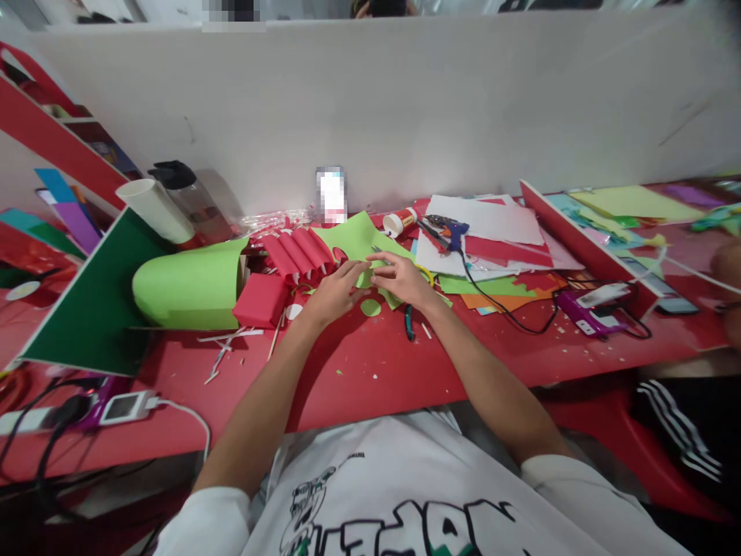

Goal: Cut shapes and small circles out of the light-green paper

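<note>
My left hand (339, 295) and my right hand (404, 279) meet over the red table, fingertips close together. Between them is a small piece of light green paper (364, 278), which the fingers of both hands appear to pinch; they partly hide it. A larger light green sheet (353, 235) lies just behind. Below the fingertips, a green paper disc (370, 308) rests on the table. A yellow handle (427, 274) shows behind my right wrist, partly covered. Near that wrist lies a dark teal curved tool (409, 323).
Left of my hands are pleated red paper (298, 255), a red box (262, 301) and a green paper-covered cylinder (188, 286). A glue gun (445, 232) trails its cord across stacked paper towards a purple power strip (590, 313). A phone (331, 194) leans on the wall.
</note>
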`<state>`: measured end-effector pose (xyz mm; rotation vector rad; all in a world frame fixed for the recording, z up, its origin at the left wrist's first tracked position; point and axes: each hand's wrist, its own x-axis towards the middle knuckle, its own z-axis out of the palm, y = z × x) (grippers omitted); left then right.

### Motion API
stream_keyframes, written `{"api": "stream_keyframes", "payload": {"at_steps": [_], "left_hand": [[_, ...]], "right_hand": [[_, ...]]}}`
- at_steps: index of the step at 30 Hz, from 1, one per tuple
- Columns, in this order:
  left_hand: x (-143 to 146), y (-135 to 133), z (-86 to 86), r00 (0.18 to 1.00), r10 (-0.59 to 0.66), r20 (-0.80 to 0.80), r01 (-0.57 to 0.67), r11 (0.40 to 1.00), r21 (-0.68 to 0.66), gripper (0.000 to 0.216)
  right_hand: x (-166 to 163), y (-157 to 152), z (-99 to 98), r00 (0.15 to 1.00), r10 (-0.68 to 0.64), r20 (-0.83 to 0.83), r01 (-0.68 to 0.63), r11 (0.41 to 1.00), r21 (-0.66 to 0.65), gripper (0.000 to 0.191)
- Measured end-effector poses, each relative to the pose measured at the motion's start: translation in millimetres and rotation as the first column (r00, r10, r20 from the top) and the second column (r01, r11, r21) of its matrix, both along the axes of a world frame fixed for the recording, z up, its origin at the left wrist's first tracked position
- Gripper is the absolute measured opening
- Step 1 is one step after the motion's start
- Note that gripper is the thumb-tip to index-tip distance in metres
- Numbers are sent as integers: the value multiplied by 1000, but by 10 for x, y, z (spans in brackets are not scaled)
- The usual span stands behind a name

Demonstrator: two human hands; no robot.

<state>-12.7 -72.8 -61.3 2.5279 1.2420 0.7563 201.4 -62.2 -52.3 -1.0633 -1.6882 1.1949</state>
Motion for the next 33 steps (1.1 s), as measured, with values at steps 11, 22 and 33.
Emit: {"api": "stream_keyframes", "payload": {"at_steps": [11,22,33], "left_hand": [[18,-40,43,998,26,-57,-25,1000,10,48],[12,-56,66,996,-68,-54,66,997,-40,40],[-299,83,158,984,-171,43,173,895,-412,25]], "right_hand": [[-22,-13,-9,1000,10,-5,-10,1000,10,45],[33,-44,75,992,26,120,-28,1000,13,42],[-18,-45,5,958,169,233,-170,985,-16,32]]}}
